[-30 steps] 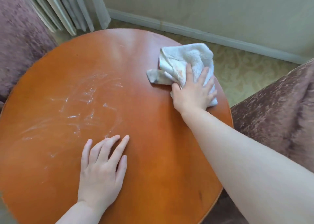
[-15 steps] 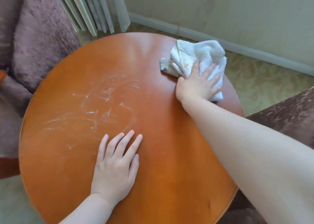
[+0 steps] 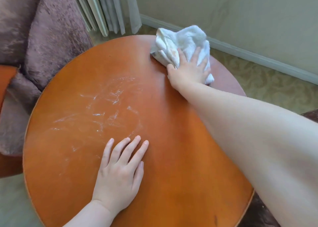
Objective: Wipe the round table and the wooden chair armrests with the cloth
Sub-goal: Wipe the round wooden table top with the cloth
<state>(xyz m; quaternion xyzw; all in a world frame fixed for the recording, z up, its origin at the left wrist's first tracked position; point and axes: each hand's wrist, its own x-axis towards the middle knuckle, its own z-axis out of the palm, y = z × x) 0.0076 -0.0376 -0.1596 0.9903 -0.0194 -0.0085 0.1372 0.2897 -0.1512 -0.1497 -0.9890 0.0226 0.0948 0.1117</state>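
The round orange-brown wooden table [image 3: 172,158] fills most of the view. Whitish smears streak its left-centre. A crumpled white cloth [image 3: 182,40] lies at the table's far edge. My right hand [image 3: 189,70] presses flat on the near part of the cloth, fingers spread and straight. Flat on the tabletop near the front rests my left hand [image 3: 120,171], fingers extended, holding nothing. A wooden armrest [image 3: 6,82] of the chair on the left shows as an orange strip.
A mauve upholstered chair [image 3: 51,34] stands close against the table's left side. Another brown upholstered chair [image 3: 311,114] edges in at the right. Curtains [image 3: 106,8] hang at the back, above patterned carpet [image 3: 258,82] and a skirting board.
My right hand has pushed the cloth away across the table to its far edge. The left hand stays planted in the same place. The view has swung left, showing more of the left chair.
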